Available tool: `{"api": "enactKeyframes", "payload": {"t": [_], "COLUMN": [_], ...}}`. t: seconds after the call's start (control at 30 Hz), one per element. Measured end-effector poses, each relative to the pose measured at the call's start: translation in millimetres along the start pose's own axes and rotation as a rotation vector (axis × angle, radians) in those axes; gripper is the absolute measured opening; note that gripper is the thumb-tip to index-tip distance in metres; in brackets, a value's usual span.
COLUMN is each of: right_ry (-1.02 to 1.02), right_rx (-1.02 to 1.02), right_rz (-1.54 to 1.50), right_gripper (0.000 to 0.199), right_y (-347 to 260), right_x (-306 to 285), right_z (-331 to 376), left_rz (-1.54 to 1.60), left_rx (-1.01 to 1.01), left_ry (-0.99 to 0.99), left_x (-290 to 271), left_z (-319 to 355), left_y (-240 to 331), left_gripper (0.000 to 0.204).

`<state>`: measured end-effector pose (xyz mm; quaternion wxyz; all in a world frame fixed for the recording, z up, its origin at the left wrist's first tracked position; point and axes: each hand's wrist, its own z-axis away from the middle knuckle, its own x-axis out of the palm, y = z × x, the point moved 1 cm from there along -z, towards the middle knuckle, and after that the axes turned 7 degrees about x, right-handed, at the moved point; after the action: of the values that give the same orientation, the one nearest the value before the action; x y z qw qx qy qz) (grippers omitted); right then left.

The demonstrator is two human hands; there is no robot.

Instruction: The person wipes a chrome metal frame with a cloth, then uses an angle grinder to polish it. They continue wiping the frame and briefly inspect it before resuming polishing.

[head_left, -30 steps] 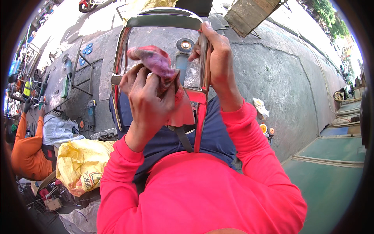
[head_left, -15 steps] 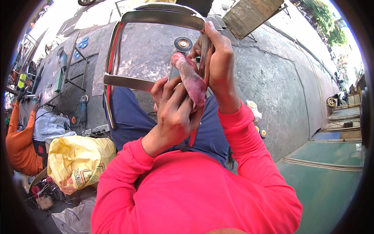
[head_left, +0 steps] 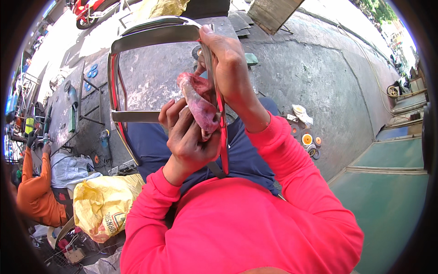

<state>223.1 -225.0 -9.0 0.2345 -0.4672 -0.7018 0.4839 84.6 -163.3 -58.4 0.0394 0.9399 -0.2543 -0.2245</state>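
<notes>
A shiny curved metal frame (head_left: 155, 37) stands over my thighs, its flat bars joined by bent side tubes. My right hand (head_left: 230, 68) is closed round its upper right side, with the thumb on the corner. My left hand (head_left: 189, 139) is closed on a rag (head_left: 198, 102) with pink and red stains. The rag lies against the inner face of the frame's right side, where red reflections show. One end of it sticks up between my two hands. My left fingertips are partly hidden behind the rag and the lower crossbar (head_left: 137, 117).
Polishing wheels (head_left: 308, 139) and a white cloth (head_left: 302, 115) lie right of my knees. On my left are a yellow sack (head_left: 105, 205), an angle grinder (head_left: 105, 141) and a metal stand (head_left: 93, 102). A co-worker in orange (head_left: 39, 182) sits beyond. Green panels (head_left: 378, 201) lie at right.
The frame and both hands sit farther left in the picture, as the whole view has shifted. The rag is bent more sharply at its upper end. Both grips stay the same.
</notes>
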Motion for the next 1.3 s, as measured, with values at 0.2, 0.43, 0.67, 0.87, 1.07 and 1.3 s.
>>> {"api": "enactKeyframes", "payload": {"t": [0.2, 0.43, 0.67, 0.87, 1.07, 1.3], "right_ry": [0.088, 0.089, 0.096, 0.065, 0.048, 0.054], "right_rx": [0.286, 0.313, 0.269, 0.369, 0.338, 0.549], "right_rz": [-0.255, -0.294, -0.215, -0.359, -0.175, -0.326], "right_gripper": [0.058, 0.06, 0.058, 0.057, 0.047, 0.05], "right_y": [0, 7, 2, -1, 10, 23], "right_x": [6, 13, 11, 14, 16, 10], "right_z": [-9, -7, -6, 1, -3, -7], "left_rz": [-0.061, 0.056, -0.008, -0.072, -0.124, -0.082], "left_rx": [-0.086, 0.043, 0.138, 0.18, 0.212, 0.359], "left_ry": [-0.066, -0.03, -0.213, -0.272, -0.287, -0.358], "left_x": [1, -8, -14, -22, -17, -18], "left_z": [-1, -1, -14, -21, -3, 61], "left_y": [0, -9, -12, -25, -25, 12], "left_gripper": [0.026, 0.023, 0.026, 0.02, 0.019, 0.043]}}
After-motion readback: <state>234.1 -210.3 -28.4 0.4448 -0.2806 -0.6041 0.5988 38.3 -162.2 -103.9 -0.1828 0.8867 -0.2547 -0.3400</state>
